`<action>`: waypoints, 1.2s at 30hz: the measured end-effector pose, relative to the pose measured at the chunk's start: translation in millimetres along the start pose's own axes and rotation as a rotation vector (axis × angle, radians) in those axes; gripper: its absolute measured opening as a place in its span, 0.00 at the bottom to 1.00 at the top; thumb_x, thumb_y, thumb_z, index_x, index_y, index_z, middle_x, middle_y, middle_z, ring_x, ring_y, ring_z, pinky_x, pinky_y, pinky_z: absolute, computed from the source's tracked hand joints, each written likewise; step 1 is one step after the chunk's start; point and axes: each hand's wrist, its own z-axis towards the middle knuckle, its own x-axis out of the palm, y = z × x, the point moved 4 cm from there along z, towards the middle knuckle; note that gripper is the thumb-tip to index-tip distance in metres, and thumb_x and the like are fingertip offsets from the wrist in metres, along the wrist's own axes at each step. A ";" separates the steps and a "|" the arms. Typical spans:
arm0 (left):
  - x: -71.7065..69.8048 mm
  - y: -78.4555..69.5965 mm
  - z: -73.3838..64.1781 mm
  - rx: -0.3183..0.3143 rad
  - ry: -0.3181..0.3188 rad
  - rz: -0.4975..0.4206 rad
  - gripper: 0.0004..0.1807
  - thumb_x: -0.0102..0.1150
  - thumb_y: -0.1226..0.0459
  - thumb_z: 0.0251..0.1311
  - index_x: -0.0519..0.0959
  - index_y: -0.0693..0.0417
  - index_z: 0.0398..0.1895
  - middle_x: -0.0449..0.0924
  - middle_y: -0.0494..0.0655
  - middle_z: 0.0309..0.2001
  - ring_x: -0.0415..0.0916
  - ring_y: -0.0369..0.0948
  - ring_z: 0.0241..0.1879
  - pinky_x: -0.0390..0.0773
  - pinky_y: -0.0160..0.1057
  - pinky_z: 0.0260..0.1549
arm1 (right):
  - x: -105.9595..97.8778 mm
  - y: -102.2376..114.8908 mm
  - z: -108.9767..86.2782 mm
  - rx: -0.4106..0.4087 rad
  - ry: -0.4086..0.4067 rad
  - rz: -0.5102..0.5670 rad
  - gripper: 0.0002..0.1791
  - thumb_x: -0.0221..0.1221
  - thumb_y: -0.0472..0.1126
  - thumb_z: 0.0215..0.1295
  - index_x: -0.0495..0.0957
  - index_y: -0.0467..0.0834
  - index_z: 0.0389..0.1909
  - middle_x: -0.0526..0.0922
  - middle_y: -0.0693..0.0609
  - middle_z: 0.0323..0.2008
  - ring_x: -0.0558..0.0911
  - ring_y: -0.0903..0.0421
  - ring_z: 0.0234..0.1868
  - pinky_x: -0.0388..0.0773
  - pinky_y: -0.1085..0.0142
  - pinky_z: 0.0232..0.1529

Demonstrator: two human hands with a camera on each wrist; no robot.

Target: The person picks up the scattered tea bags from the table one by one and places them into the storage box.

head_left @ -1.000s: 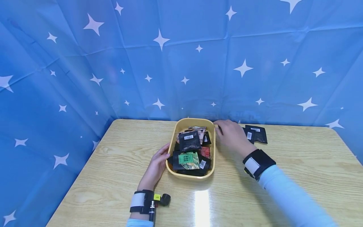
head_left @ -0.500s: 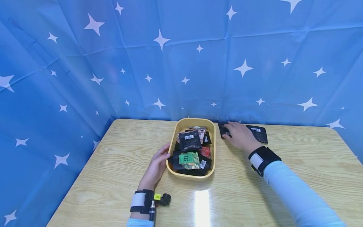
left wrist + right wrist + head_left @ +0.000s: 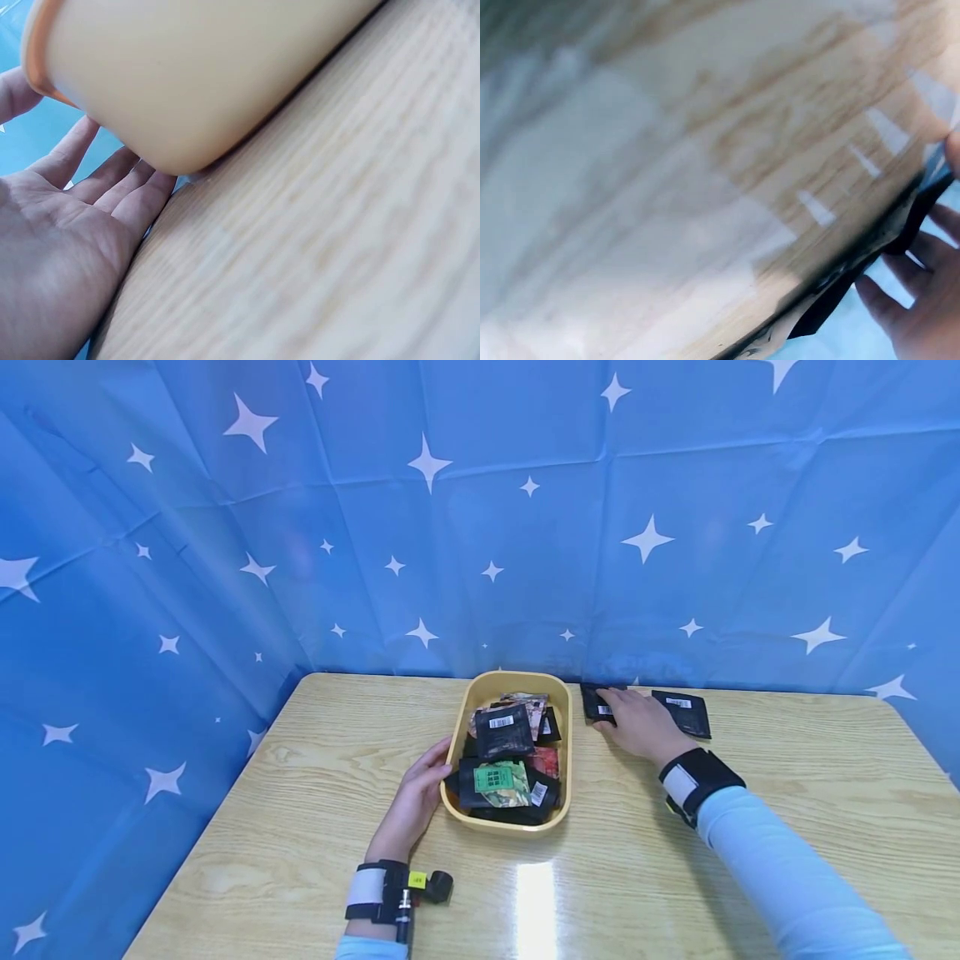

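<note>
In the head view, a yellow plastic bin [image 3: 456, 710] stands on the table and holds several flat packets, among them a green-labelled packet [image 3: 495, 779] and a black packet with a barcode [image 3: 505, 735]. My left hand [image 3: 415, 789] rests against its left side. Up close in the left wrist view, the thumb touches the rim and nearly straight fingers [image 3: 120, 187] lie along the wall [image 3: 180, 82]. Right of the bin, my right hand [image 3: 641, 722] pinches another black packet [image 3: 592, 703] lying on the table. The right wrist view shows fingers [image 3: 881, 300] along its dark edge [image 3: 832, 307].
A further black packet [image 3: 693, 720] lies behind the right wrist, partly covered. The wooden table [image 3: 300, 827] meets a blue star-patterned curtain [image 3: 487, 510] at its back edge. Glossy light reflects off the tabletop in front of the bin.
My right hand has drawn back rightward from the bin's rim, and the black packet from its fingertips now lies flat beside the bin. The last half second shows almost no motion. Left hand unchanged.
</note>
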 end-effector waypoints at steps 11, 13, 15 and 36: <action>0.1 -0.8 0.3 0.008 -0.001 -0.011 0.31 0.43 0.67 0.61 0.57 0.61 0.70 0.54 0.60 0.72 0.53 0.48 0.70 0.46 0.50 0.73 | -10.2 1.7 -2.4 -0.040 -0.135 -0.059 0.25 0.56 0.38 0.57 0.73 0.36 0.57 0.81 0.35 0.53 0.76 0.38 0.54 0.74 0.40 0.55; 0.1 -0.8 0.4 0.011 -0.001 -0.010 0.31 0.43 0.67 0.61 0.57 0.62 0.70 0.54 0.60 0.72 0.53 0.48 0.69 0.46 0.50 0.73 | -14.0 2.1 -3.0 -0.042 -0.201 -0.058 0.21 0.57 0.36 0.57 0.76 0.37 0.54 0.84 0.36 0.49 0.79 0.39 0.49 0.76 0.42 0.52; 0.2 -1.0 0.2 0.010 -0.003 -0.013 0.31 0.44 0.67 0.61 0.57 0.62 0.69 0.55 0.60 0.72 0.53 0.47 0.69 0.46 0.50 0.73 | -17.7 2.8 -4.1 -0.040 -0.255 -0.060 0.19 0.57 0.36 0.58 0.78 0.38 0.51 0.86 0.38 0.45 0.81 0.40 0.45 0.79 0.43 0.48; 0.0 0.3 -0.1 -0.001 -0.005 -0.020 0.31 0.43 0.67 0.61 0.56 0.61 0.70 0.53 0.59 0.73 0.53 0.46 0.69 0.60 0.31 0.67 | -63.1 56.9 -39.8 -0.136 -0.403 -0.004 0.20 0.52 0.34 0.62 0.76 0.40 0.56 0.85 0.40 0.50 0.80 0.43 0.50 0.79 0.46 0.52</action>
